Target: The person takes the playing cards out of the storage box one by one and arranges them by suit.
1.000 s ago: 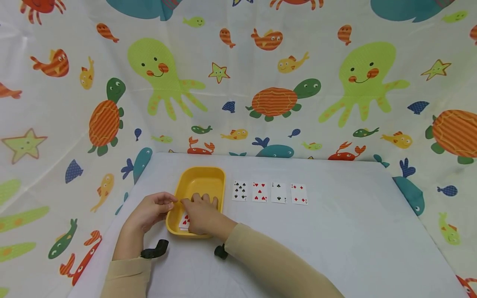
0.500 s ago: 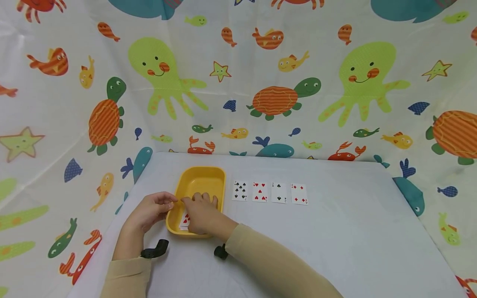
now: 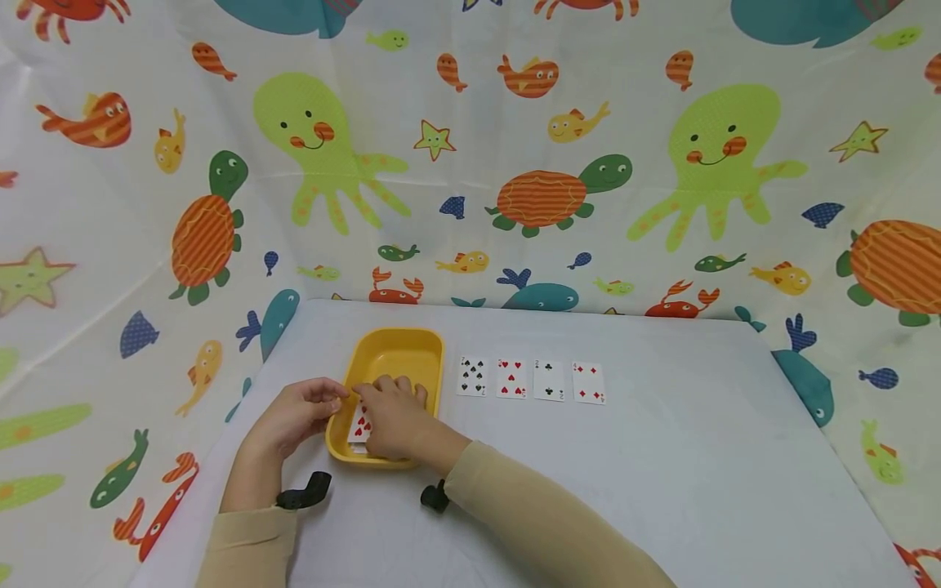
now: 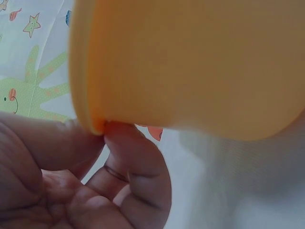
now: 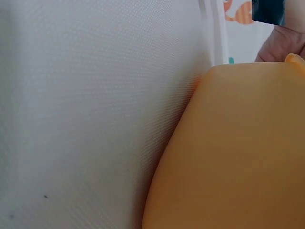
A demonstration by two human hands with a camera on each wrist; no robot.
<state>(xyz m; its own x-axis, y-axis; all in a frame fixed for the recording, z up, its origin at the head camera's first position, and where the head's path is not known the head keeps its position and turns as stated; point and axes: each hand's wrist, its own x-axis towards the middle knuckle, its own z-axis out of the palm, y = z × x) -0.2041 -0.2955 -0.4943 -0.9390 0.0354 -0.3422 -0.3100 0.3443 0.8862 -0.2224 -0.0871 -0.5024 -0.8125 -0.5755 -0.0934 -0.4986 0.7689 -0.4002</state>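
Observation:
A yellow plastic tray [image 3: 394,333] stands at the left of the table. My left hand [image 3: 300,408] pinches its left rim between thumb and finger, as the left wrist view shows close up on the tray wall [image 4: 190,62]. Inside the tray, my right hand [image 3: 397,420] bends its fingers over a hearts playing card [image 3: 359,428] and holds it by the part that the hand covers. Another card [image 3: 359,448] peeks out below it. In the right wrist view the tray's outer wall [image 5: 228,152] hides the right fingers.
Right of the tray, a row of face-up cards lies on the white cloth [image 3: 662,457]: a seven of spades [image 3: 472,377], five of hearts [image 3: 511,380], two of clubs [image 3: 548,381] and four of diamonds [image 3: 589,384]. A patterned sea-animal curtain [image 3: 470,122] hangs behind.
My right hand has shifted slightly left and away from me inside the tray. The hearts card has slid with it, showing more of its face and the card beneath. The left hand stays on the rim.

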